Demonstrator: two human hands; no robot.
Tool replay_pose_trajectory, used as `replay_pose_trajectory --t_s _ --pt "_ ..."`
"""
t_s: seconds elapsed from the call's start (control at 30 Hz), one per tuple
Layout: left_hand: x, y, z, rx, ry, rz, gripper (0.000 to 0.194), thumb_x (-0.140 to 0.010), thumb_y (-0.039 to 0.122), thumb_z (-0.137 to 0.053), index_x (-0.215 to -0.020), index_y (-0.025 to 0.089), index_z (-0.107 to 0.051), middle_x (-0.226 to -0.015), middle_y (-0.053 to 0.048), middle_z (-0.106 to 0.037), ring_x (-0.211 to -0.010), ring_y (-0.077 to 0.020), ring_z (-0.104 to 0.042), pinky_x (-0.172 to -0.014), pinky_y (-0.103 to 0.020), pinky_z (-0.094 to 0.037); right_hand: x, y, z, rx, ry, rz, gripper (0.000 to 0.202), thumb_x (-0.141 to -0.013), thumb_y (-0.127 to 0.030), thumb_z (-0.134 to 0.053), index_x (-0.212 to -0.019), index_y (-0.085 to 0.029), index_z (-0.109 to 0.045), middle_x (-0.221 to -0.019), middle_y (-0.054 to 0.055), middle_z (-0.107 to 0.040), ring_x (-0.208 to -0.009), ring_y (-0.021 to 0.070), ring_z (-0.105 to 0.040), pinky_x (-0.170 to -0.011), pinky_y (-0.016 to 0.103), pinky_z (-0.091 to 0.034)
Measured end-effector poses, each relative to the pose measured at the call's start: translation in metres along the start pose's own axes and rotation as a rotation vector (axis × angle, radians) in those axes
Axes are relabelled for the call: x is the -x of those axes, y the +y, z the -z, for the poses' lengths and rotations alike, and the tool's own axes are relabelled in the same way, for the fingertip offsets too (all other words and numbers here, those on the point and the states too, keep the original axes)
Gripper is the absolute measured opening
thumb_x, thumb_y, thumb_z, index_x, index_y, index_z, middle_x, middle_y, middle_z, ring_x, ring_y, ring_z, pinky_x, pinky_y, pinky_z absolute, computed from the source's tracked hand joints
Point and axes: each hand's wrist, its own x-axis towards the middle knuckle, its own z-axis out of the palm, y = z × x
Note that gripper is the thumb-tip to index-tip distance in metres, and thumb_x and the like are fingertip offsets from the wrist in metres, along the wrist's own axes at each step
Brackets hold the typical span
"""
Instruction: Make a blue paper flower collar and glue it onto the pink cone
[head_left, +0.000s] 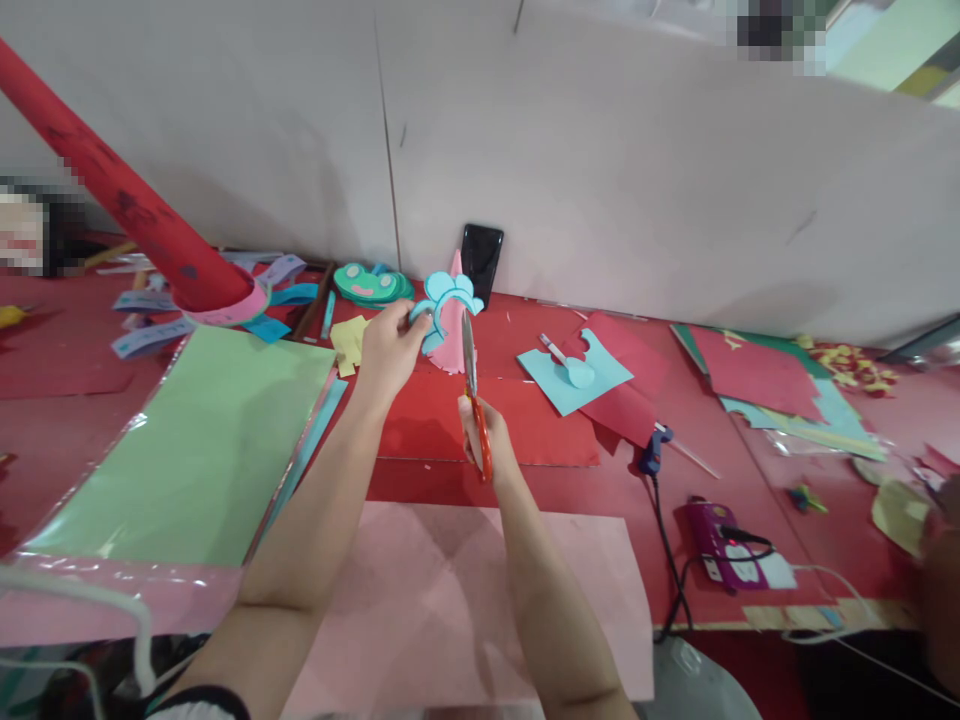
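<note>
My left hand (391,348) pinches a light blue paper flower cutout (448,287), partly cut, with scalloped petals and dark outlines. In my right hand (491,432) are scissors (484,448) with orange-red handles. Their blades point up and away from me, close to the cutout's right side; whether they touch the paper I cannot tell. Behind the cutout is a pink paper piece (450,345) with a pointed top. A red sheet (420,420) lies under my hands, and a pale pink sheet (450,590) is spread nearer my body.
A black phone (481,262) leans on the wall. Left are green paper in plastic (202,450), a tall red cone (135,200) and green cutouts (373,287). Right are blue scraps (611,368), a glue gun (655,450) with its cord, and a purple power strip (720,545). Another person's arm (941,590) shows far right.
</note>
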Motion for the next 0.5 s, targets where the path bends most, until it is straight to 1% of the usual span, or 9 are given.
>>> replay_pose_trajectory --t_s 0.13,0.23,0.3,0.37,0.43,0.5 --pt "-0.001 -0.001 0.0 0.096 -0.046 0.005 0.019 -0.08 0.034 -0.055 -0.07 0.019 -0.052 -0.058 0.004 -0.049 -0.056 -0.0109 -0.048 -0.054 -0.023 -0.038 -0.001 0.003 -0.002 -0.037 -0.015 0.088 0.044 -0.082 -0.062 -0.047 -0.066 -0.023 -0.035 -0.047 -0.009 -0.033 -0.042 0.0078 -0.032 -0.043 0.022 -0.027" --pt "-0.002 0.0 0.0 0.225 -0.132 0.021 0.019 -0.081 0.036 -0.055 -0.074 0.019 -0.054 -0.063 0.003 -0.053 -0.057 -0.011 -0.05 -0.056 -0.024 -0.042 -0.003 0.001 -0.004 -0.108 0.037 0.085 0.041 -0.081 -0.058 -0.051 -0.066 -0.023 -0.038 -0.048 -0.009 -0.034 -0.041 0.0077 -0.034 -0.043 0.022 -0.029" --pt "-0.002 0.002 0.001 0.287 -0.217 0.049 0.021 -0.08 0.038 -0.056 -0.074 0.019 -0.055 -0.063 0.002 -0.054 -0.057 -0.0112 -0.051 -0.056 -0.024 -0.042 -0.004 -0.002 -0.002 -0.156 0.102 0.103 0.036 -0.077 -0.052 -0.058 -0.067 -0.022 -0.043 -0.051 -0.008 -0.041 -0.043 0.0079 -0.038 -0.044 0.022 -0.033" --pt "-0.001 0.005 0.003 0.301 -0.312 0.068 0.023 -0.08 0.04 -0.058 -0.072 0.018 -0.055 -0.062 0.002 -0.054 -0.056 -0.0115 -0.051 -0.055 -0.024 -0.042 -0.007 -0.004 0.001 -0.204 0.176 0.18 0.028 -0.074 -0.045 -0.063 -0.07 -0.02 -0.05 -0.058 -0.005 -0.051 -0.048 0.0089 -0.045 -0.047 0.023 -0.038" --pt "0.0 0.008 0.004 0.271 -0.413 0.07 0.025 -0.08 0.04 -0.057 -0.069 0.018 -0.054 -0.06 0.002 -0.053 -0.056 -0.0115 -0.051 -0.055 -0.024 -0.042 -0.01 -0.004 0.004 -0.252 0.252 0.287 0.023 -0.073 -0.04 -0.063 -0.075 -0.02 -0.053 -0.069 -0.001 -0.06 -0.054 0.0104 -0.052 -0.052 0.025 -0.043" --pt "0.003 0.009 0.002 0.213 -0.507 0.059 0.025 -0.08 0.039 -0.056 -0.068 0.018 -0.053 -0.06 0.002 -0.052 -0.057 -0.0115 -0.05 -0.057 -0.025 -0.041 -0.012 -0.003 0.007 -0.291 0.309 0.358 0.021 -0.075 -0.037 -0.063 -0.079 -0.02 -0.052 -0.081 0.003 -0.066 -0.059 0.0114 -0.056 -0.057 0.027 -0.047"
